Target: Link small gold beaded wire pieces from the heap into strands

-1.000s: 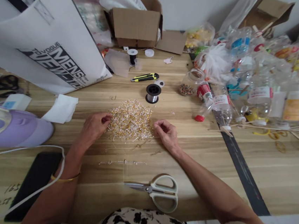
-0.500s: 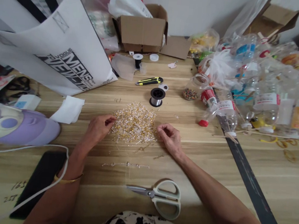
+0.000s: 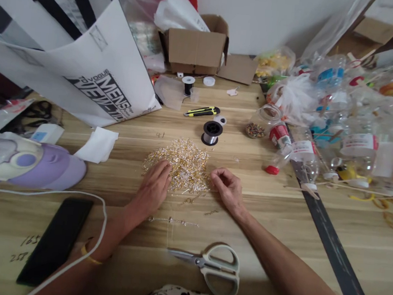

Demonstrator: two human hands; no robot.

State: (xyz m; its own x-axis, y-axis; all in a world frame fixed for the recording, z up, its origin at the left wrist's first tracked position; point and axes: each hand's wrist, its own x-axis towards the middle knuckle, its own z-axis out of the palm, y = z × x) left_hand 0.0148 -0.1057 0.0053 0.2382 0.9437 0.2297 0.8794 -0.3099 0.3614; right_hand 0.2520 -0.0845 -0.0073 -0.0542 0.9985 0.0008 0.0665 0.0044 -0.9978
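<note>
A loose heap of small gold and clear jewellery pieces (image 3: 189, 167) lies on the wooden table. My left hand (image 3: 154, 185) rests palm down on its left side, fingers stretched out over the pieces. At the right edge of the heap my right hand (image 3: 228, 186) is closed, thumb and fingertips together; whatever they pinch is too small to make out. Just below the heap lie a short gold chain (image 3: 191, 200) and another small chain piece (image 3: 211, 212). A silvery bracelet chain (image 3: 175, 221) is laid straight across the table, nearer to me.
Scissors (image 3: 197, 261) lie in front of me, blades slightly apart. Beyond the heap are a wire spool (image 3: 212, 134) and a yellow-black cutter knife (image 3: 202, 111). A phone (image 3: 55, 241) and white cable (image 3: 103, 219) are at left. Plastic bottles (image 3: 358, 144) crowd the right.
My left hand has moved right, from the heap's left edge onto the pieces, and its fingers have straightened. My right hand stays closed by the right edge. The view has shifted slightly.
</note>
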